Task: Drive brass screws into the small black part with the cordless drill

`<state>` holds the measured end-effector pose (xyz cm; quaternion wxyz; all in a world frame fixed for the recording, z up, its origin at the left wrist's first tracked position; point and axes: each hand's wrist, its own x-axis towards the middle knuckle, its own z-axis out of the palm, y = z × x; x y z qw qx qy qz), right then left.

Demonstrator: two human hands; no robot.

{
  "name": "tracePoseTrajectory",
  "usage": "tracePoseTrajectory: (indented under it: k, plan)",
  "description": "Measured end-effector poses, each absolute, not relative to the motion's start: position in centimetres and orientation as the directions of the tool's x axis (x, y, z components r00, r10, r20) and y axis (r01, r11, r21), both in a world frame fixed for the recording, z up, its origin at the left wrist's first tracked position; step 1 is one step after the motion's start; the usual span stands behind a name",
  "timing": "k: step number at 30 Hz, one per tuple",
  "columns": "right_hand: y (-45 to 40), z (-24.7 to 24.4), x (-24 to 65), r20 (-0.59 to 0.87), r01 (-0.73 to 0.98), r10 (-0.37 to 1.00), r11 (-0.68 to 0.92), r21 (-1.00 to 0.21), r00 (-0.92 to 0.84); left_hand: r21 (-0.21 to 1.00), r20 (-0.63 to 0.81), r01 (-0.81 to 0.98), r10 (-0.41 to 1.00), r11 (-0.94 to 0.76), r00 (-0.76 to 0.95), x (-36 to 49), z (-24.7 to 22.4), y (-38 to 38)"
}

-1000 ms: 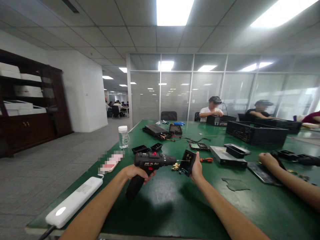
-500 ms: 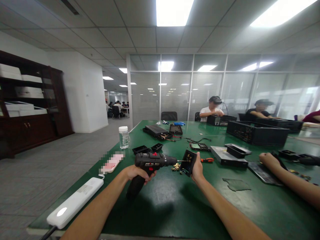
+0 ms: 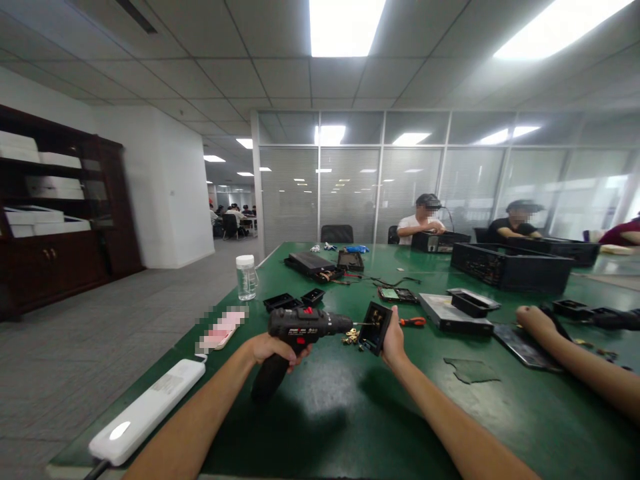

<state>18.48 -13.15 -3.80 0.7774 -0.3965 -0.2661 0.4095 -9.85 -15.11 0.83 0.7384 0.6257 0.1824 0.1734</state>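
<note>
Fingers wrapped round its grip, my left hand (image 3: 280,348) holds a black power drill (image 3: 305,323) that points right. The drill's thin bit reaches into the open side of a small black box (image 3: 375,328). My right hand (image 3: 394,339) is closed on the right edge of that box and holds it tilted above the table. Brass-coloured parts show inside the box. Several loose brass pieces (image 3: 352,337) lie on the green table (image 3: 320,427) behind the drill's front end. An orange-handled screwdriver (image 3: 413,322) lies just right of my right hand.
Black trays (image 3: 281,301), a bottle (image 3: 246,278) and a white power strip (image 3: 150,410) are on the left. A silver device (image 3: 453,317) and large black case (image 3: 510,267) stand right. Another person's arm (image 3: 575,343) reaches in from the right; two people sit behind cases.
The whole view has shifted very slightly. The drill, the black box and both my hands keep the same places relative to each other.
</note>
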Motion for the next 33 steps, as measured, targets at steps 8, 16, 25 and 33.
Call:
tracePoseTrajectory:
  k: [8,16,25,33]
  plan:
    - [-13.16,-3.88,18.52,0.093,-0.424,0.843,0.357,-0.832,0.529,0.989,-0.027,-0.044,0.467,0.141,0.884,-9.83,0.97,-15.15]
    - [-13.58,-3.33,18.22,0.114,-0.424,0.844,0.375,-0.824,0.525,0.993,-0.023,-0.036,0.484,0.112,0.875,-9.78,0.81,-15.03]
    - [-13.75,-3.18,18.19,0.150,-0.403,0.842,0.395,-0.826,0.518,0.991,-0.048,-0.020,0.479,0.136,0.876,-9.80,0.67,-14.82]
    - [-13.61,-3.28,18.22,0.153,-0.415,0.839,0.408,-0.813,0.523,0.993,-0.040,-0.018,0.477,0.117,0.878,-9.85,0.68,-14.84]
